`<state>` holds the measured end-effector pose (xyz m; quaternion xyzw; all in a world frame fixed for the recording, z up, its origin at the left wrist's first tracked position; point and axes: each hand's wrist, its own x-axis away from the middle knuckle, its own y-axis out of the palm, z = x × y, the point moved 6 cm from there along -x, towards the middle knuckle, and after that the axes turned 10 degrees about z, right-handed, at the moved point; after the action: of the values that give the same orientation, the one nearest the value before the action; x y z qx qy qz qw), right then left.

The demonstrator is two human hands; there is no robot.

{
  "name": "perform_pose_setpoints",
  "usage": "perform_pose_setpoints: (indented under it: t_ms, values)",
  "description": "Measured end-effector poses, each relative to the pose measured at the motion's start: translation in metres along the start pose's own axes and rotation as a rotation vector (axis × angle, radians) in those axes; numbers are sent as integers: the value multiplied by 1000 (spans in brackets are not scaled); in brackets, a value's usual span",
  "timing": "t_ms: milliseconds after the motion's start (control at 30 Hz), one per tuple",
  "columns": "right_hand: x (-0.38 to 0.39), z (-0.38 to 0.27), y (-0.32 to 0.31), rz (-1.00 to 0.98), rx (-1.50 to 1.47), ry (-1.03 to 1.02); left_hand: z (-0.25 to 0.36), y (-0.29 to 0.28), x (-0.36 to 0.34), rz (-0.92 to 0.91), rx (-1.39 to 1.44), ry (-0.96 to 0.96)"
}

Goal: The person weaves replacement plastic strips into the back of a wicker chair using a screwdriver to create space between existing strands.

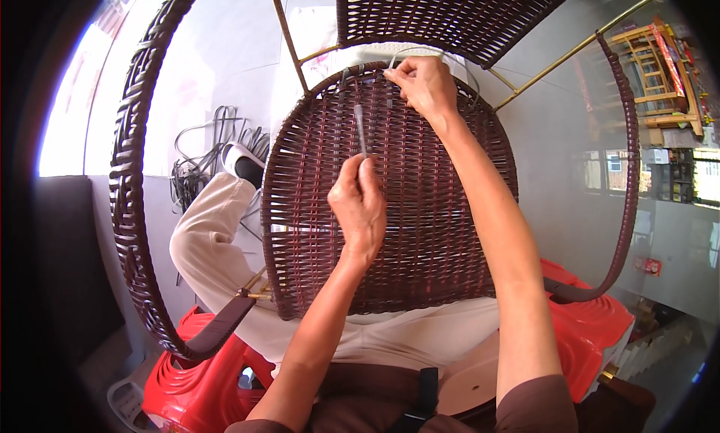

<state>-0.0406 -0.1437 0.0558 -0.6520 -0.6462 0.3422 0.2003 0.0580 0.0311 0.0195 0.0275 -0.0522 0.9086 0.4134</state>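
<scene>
A dark brown woven rattan seat [435, 230] lies across my lap, its rounded edge pointing away from me. My right hand [429, 92] is at that far edge, thumb and fingers pinched on a thin grey weaving strip [395, 56]. The strip loops behind the hand toward the right side of the rim. Closed around the lower end of a slim grey rod-like tool [360, 125], my left hand [358, 204] hovers over the middle of the weave. The tool points away from me and is blurred, so its exact kind is unclear.
The woven backrest [450, 17] rises beyond the seat. Wrapped armrests curve round at left [131, 185] and right [630, 155], joined by bare metal rods [577, 50]. A tangle of dark strips [217, 152] lies on the floor at left. Red plastic stools [187, 388] stand near me.
</scene>
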Motion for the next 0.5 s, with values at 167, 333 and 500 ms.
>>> perform_pose_setpoints:
  t_ms: [167, 333, 500]
  values:
    - [56, -3, -22, 273, 35, 9, 2, -51, -8, 54, 14, 35]
    - [72, -7, -6, 220, 207, 200, 4, -49, -8, 41, 1, 116]
    - [69, -19, 2, 241, 315, 253, -2, -48, -11, 48, -151, 197]
